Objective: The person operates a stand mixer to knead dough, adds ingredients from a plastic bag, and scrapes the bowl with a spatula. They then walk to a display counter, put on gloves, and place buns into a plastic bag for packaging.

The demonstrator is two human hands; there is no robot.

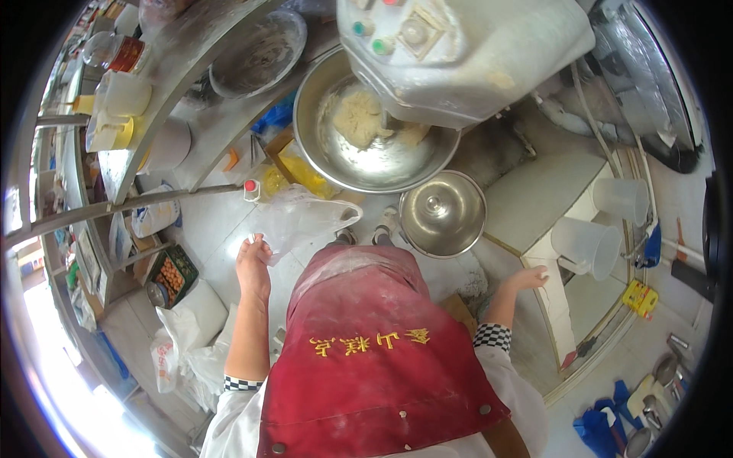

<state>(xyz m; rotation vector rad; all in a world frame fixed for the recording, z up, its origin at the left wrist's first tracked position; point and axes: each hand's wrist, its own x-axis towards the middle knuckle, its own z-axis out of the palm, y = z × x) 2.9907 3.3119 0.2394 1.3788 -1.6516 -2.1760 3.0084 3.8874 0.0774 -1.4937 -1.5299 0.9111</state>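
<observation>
My left hand (255,251) pinches the edge of a thin, clear plastic bag (295,220). The bag hangs away to the right above the tiled floor, and its handle loop reaches towards my shoes. My right hand (528,277) is out by the white rim of a sink (554,286), fingers loosely bent and nothing visible in them. Whether it touches the rim is unclear. Ahead of me, a large steel mixing bowl (378,174) under a mixer (458,63) holds pale dough (358,120). The mixer's head hides part of the bowl.
Beside the bowl lies a round steel lid or basin (444,214). Clear plastic jugs (587,246) stand at the sink. At left are a steel shelf (172,74), a red-capped bottle (252,190), a crate of eggs (170,280) and white sacks (197,312).
</observation>
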